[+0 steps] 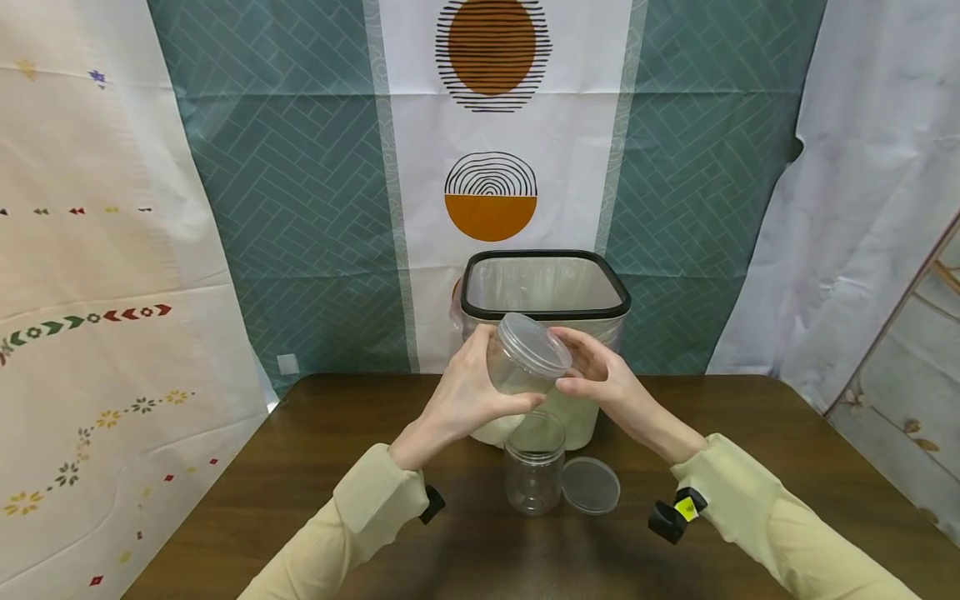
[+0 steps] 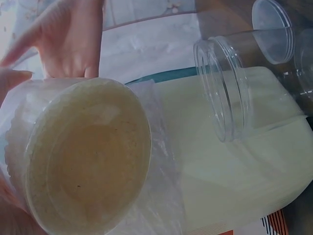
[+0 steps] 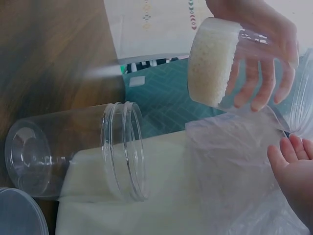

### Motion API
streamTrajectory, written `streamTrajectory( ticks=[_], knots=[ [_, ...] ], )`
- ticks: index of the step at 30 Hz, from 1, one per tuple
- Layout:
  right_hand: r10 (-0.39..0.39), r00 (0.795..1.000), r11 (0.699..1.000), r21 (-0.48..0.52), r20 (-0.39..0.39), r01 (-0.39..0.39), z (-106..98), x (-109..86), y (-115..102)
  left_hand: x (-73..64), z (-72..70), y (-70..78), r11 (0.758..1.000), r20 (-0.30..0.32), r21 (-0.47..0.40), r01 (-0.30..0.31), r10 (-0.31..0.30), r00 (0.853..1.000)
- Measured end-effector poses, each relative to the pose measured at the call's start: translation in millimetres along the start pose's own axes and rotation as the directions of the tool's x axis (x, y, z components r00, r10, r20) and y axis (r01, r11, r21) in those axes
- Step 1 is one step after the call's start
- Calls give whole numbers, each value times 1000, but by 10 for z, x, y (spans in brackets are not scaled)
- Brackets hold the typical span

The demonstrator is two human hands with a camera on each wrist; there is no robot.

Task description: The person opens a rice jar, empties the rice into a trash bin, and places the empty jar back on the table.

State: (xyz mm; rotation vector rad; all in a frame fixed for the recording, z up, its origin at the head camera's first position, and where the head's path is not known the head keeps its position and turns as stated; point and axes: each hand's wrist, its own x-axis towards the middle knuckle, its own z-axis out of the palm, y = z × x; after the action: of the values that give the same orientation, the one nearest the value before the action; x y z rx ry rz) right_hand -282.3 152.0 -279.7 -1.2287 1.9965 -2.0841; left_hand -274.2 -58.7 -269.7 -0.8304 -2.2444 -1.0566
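Note:
My left hand (image 1: 468, 387) grips a clear plastic jar (image 1: 512, 371) with a lid (image 1: 536, 343) on top, tilted in the air. Pale, rice-like grains (image 3: 211, 66) fill the jar's lower part, and its base (image 2: 93, 156) faces the left wrist view. Close beside the lid is my right hand (image 1: 603, 379), its fingers spread and loosely bent; touching or apart is hard to tell. Below the hands, a second clear jar (image 1: 534, 479) stands upright on the table with its mouth uncovered. A loose translucent lid (image 1: 591, 486) lies flat next to it.
A cream bin (image 1: 581, 421) with a black rim (image 1: 546, 315) and a clear plastic liner stands behind the jars. The brown table (image 1: 300, 467) reaches out to both sides. Patterned curtains (image 1: 285, 192) hang at the back.

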Motion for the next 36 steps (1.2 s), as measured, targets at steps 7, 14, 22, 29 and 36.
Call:
streamTrajectory(
  ticks=[7,14,22,29,36],
  knots=[
    [8,999,1000,-26,-38,-9,23,9,6,-2,15,-16,1000,1,8,-18,18,1000],
    [11,999,1000,-12,-43,-11,58,61,-1,-6,19,-1,1000,15,22,-9,9,1000],
    [21,1000,1000,22,-12,-21,57,96,7,-8,22,12,1000,46,16,19,-20,999],
    [26,999,1000,-7,20,-26,38,106,-6,-6,44,36,1000,69,-1,19,-19,997],
    [29,998,999,-24,62,-27,18,107,-32,-2,51,50,1000,86,-9,14,-13,996]
  ],
)
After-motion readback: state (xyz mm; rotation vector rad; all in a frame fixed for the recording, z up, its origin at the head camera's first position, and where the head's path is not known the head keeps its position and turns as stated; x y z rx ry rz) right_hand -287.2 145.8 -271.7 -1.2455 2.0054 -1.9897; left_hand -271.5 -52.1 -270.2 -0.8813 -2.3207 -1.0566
